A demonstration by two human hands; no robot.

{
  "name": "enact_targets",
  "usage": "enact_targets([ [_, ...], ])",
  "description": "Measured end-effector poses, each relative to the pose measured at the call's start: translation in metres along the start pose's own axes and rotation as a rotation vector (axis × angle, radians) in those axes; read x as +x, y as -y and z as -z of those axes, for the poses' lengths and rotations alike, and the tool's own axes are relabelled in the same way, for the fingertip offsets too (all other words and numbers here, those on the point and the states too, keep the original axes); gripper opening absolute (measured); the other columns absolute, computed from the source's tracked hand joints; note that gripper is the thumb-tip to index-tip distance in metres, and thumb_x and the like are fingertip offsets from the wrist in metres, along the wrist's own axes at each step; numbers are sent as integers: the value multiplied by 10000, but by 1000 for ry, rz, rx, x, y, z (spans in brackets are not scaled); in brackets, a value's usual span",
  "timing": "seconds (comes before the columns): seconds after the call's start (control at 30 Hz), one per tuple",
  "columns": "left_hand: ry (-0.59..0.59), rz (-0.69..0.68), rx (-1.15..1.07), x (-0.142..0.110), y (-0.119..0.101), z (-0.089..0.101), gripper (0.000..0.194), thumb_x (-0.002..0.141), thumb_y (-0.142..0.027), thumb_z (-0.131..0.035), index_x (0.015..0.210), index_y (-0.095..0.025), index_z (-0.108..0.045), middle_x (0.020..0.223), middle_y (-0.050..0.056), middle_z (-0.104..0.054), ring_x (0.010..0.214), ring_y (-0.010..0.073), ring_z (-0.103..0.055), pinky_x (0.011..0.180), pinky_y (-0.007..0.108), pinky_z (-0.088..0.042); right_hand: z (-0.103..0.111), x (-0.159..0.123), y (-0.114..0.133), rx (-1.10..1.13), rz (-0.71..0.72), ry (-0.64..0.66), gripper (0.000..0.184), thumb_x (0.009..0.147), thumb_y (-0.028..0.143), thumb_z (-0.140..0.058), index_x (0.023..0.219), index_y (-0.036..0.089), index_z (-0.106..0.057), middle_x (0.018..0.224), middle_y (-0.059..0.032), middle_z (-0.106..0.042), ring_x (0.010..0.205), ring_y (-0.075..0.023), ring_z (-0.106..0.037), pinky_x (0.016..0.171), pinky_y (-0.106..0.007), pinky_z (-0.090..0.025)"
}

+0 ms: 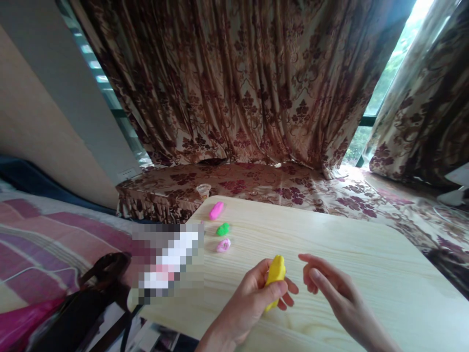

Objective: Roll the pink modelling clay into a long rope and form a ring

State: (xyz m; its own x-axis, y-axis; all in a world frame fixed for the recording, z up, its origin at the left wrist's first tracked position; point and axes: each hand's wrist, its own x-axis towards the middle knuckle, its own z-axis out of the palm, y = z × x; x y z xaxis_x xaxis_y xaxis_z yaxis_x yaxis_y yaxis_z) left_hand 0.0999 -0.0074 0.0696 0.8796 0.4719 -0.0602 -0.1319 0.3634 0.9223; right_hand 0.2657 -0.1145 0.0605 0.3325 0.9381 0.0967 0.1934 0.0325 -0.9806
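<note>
My left hand (256,291) is wrapped round a long yellow lump of modelling clay (276,270), thumb across its front and fingers behind. The lump is held above the table, and both its ends show past the hand. Just to the right, my right hand (330,283) hovers apart from the clay with nothing visible in it. Its index finger points out while the other fingers curl loosely. Farther off, on the table's left part, lie a bright pink clay roll (216,210), a green clay lump (223,229) and a pale pink-and-white lump (223,245).
The pale wooden table (330,234) has rounded corners. A blurred-out object (170,261) covers its left edge. Behind stand a small clear cup (203,189) and a ledge with patterned cloth (249,181), below long curtains (238,83). A bed (44,225) with a dark bag (84,303) is at left.
</note>
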Motion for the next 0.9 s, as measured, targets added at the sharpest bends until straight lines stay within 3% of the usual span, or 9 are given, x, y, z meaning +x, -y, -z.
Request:
enact_targets([
  [0.1, 8, -1, -17, 4, 4, -2, 334, 864, -372, -522, 1122, -160, -497, 725, 26, -608, 605, 118, -546, 642, 268, -410, -10, -4, -12, -1, -55, -4, 349, 893, 446, -473, 1111, 204, -600, 755, -36, -591, 735, -182, -565, 702, -316, -471],
  [0.2, -71, -64, -8, 11, 12, -4, 349, 882, -478, -431, 986, -160, -528, 611, -18, -518, 522, 102, -483, 580, 255, -402, -23, -6, -22, -1, -70, -12, 392, 867, 499, -483, 1061, 192, -632, 748, -52, -617, 705, -189, -584, 688, -325, -484],
  [0.37, -125, -149, 95, 15, 13, -4, 391, 874, -519, -405, 779, -159, -525, 631, 22, -579, 558, 136, -554, 615, 285, -440, -32, -7, -26, -15, -29, -37, 462, 835, 575, -472, 1000, 188, -662, 712, -64, -636, 657, -196, -589, 615, -314, -492],
  [0.53, -187, -135, 84, 4, -3, -9, 342, 917, -454, -361, 1030, -161, -497, 610, 22, -616, 597, 152, -585, 689, 319, -458, -32, -11, -32, 14, -72, -117, 483, 805, 592, -511, 1015, 185, -665, 707, -65, -646, 651, -189, -595, 635, -308, -504],
  [0.7, -205, -158, -49, 4, -1, -2, 203, 881, -361, -503, 964, -175, -489, 790, 19, -608, 622, 101, -563, 632, 244, -430, -35, -14, -35, 56, -76, -40, 431, 829, 541, -518, 1034, 188, -656, 729, -61, -641, 684, -179, -593, 651, -296, -496],
  [0.8, -232, -129, -138, 7, 3, 3, 181, 877, -366, -512, 910, -190, -487, 666, -42, -519, 499, 53, -464, 531, 199, -382, -38, -14, -35, 70, -86, -59, 420, 826, 535, -524, 1020, 186, -656, 717, -55, -637, 681, -179, -589, 649, -298, -491],
  [0.9, -257, -95, -206, 10, 4, 5, 310, 885, -461, -450, 748, -183, -459, 529, -69, -419, 402, 43, -364, 445, 187, -331, -41, -16, -36, 57, -87, -52, 412, 834, 520, -518, 1028, 181, -648, 724, -54, -635, 684, -181, -585, 656, -304, -490],
])
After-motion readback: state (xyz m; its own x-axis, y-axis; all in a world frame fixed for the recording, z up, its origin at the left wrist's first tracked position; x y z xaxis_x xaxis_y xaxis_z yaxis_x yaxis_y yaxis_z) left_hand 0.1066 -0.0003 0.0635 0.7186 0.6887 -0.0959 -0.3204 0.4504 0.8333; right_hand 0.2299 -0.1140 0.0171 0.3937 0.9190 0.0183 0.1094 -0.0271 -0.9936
